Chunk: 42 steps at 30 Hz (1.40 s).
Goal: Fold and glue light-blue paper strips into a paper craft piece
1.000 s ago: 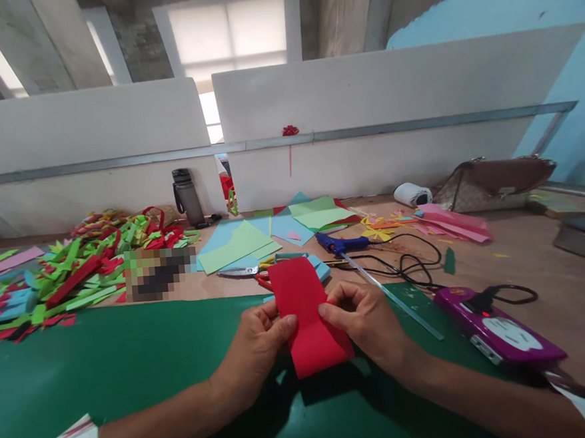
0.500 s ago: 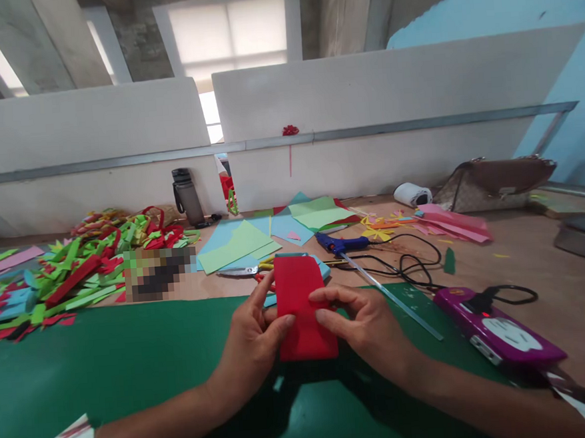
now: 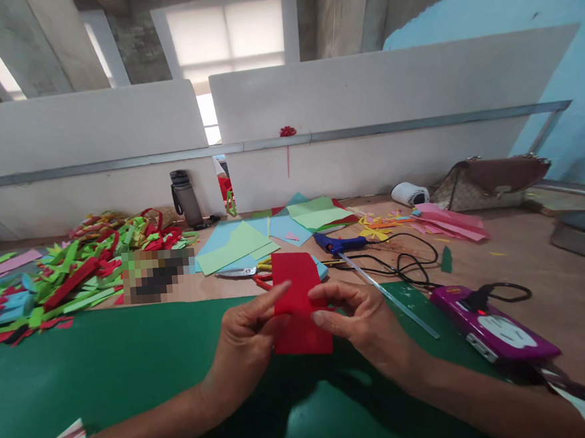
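Upright above the green mat (image 3: 147, 369) is a red piece of paper (image 3: 296, 272), rounded at its upper right corner. My right hand (image 3: 366, 314) pinches its right edge between thumb and fingers. At the left edge my left hand (image 3: 248, 332) is closed on the paper, its thumb in front and its index finger stretched across the face, slightly blurred. Behind the paper lie scissors (image 3: 261, 282) with orange-red handles, partly covered by it. A blue glue gun (image 3: 341, 243) with a clear glue stick (image 3: 388, 292) rests beyond my right hand.
Cut green and red paper strips (image 3: 85, 267) heap at the left. Light green sheets (image 3: 239, 246) lie mid-table. A purple power strip (image 3: 495, 325) with a black cord sits at the right. A grey bottle (image 3: 185, 200) and a handbag (image 3: 490, 182) stand by the white partition.
My left index finger has come from the paper's left edge round onto its front face. The right hand keeps its pinch. The paper has shifted slightly left.
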Each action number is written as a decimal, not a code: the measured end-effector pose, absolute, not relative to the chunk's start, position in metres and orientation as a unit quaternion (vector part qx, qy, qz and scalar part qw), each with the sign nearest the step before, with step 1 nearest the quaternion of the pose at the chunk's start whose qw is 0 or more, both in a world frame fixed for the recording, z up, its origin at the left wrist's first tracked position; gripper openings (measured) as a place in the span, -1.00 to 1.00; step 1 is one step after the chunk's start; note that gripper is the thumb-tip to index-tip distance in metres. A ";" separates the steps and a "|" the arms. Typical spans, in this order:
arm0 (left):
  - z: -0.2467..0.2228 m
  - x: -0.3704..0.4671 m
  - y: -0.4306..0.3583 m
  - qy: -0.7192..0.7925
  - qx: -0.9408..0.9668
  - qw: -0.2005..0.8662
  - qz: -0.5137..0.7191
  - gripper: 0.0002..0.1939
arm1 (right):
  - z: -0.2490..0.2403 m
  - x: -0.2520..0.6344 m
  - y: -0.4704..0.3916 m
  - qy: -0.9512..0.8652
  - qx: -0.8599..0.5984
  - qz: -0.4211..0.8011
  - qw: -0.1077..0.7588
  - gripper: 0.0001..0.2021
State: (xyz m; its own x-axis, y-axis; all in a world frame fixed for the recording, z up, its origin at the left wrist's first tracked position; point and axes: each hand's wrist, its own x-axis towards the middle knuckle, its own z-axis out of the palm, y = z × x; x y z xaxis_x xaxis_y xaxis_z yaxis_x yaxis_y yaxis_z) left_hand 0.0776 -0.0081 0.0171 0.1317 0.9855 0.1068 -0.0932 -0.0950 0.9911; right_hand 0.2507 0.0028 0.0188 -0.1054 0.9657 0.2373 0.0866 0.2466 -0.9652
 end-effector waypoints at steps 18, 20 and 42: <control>0.014 0.072 -0.003 0.461 0.683 0.261 0.503 -0.87 | 0.023 0.249 -0.001 -0.652 -0.502 0.325 0.466 -0.90; 0.013 0.071 -0.003 0.445 0.702 0.234 0.505 -0.88 | 0.024 0.249 -0.002 -0.674 -0.498 0.296 0.459 -0.92; 0.019 0.071 -0.005 0.411 0.710 0.202 0.534 -0.33 | 0.015 0.256 0.005 -0.791 -0.356 0.105 0.487 -0.91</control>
State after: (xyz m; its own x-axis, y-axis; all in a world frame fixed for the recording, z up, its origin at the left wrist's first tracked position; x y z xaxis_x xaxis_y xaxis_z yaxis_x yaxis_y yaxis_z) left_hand 0.0706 -0.0045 0.0186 0.0902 0.8006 0.5923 0.3679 -0.5794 0.7272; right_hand 0.2562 0.0047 0.0145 -0.2722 0.6650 0.6954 0.4614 0.7244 -0.5121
